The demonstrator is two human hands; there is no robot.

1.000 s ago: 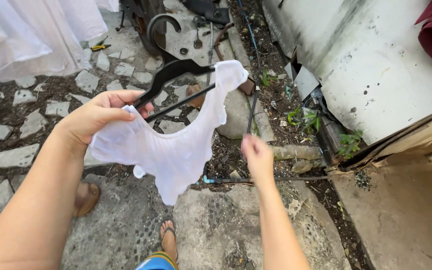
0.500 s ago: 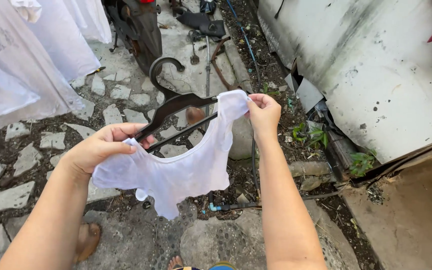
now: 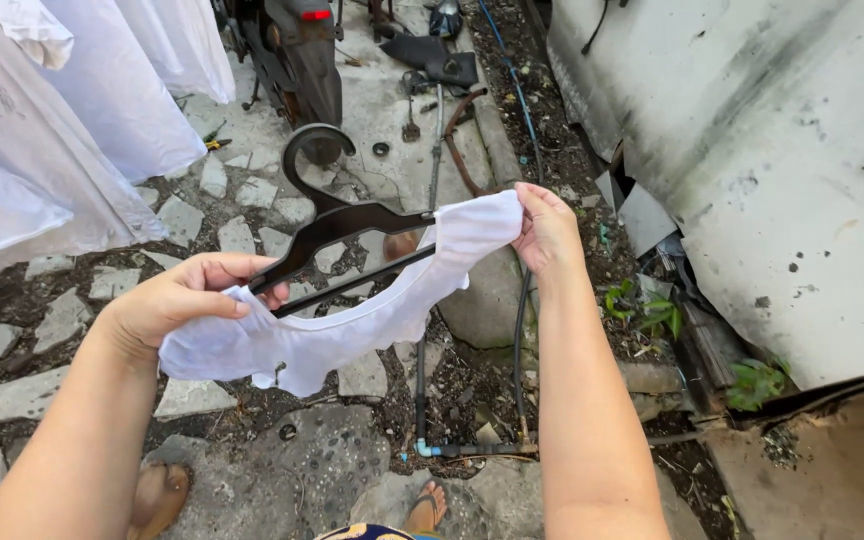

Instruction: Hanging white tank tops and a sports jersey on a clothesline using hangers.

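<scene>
A person looks down at their two bare hands, which stretch a small white garment (image 3: 352, 320) over a black plastic hanger (image 3: 337, 225) above rough outdoor ground.

The left hand (image 3: 187, 300) is closed around one end of the hanger, pinching the white cloth against it with thumb and fingers. The right hand (image 3: 547, 230) is closed on the garment's other end, pulling the fabric over the hanger's far tip. The garment hangs between the hands in a shallow curve, its lower edge loose. The hanger tilts, its hook pointing up and away from the person.

No packages, labels or signs are clearly visible. One hanging white sheet (image 3: 42, 120) at upper left carries faint grey print, too blurred to make out.

The ground is broken concrete with flat pale stones (image 3: 187, 220) set in dark soil. A dark hose (image 3: 522, 330) runs along the ground below the right hand to a pipe with a blue fitting (image 3: 422, 448). At right stands a stained, off-white wall (image 3: 752, 150) with small green weeds (image 3: 642, 305) at its base. Part of a dark motorcycle (image 3: 297, 50) stands at top centre. The person's sandalled foot (image 3: 427, 505) shows at the bottom edge.
</scene>
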